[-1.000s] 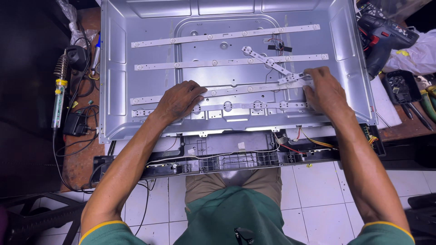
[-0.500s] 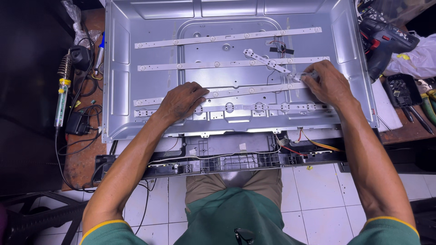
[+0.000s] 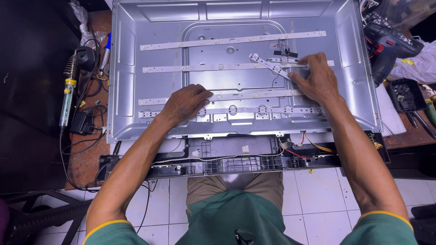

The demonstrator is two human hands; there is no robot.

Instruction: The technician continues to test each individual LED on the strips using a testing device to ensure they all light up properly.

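Open room over upper metal panel; lower down, blocked by left hand, right hand, loose strip.

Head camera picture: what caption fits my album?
Two hands, left and right, press light strips inside a metal panel.

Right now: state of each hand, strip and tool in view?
Left hand: flat, palm down on the third strip.
Right hand: fingertips pinching the loose strip.
Loose strip: lifted, lying diagonal across the second strip.
Top strip: seated flat, untouched.
Bottom strip: seated flat.
Back panel: lying flat, opened up.
Soldering iron: lying on the bench, unheld.
Drill: lying on its side, unheld.
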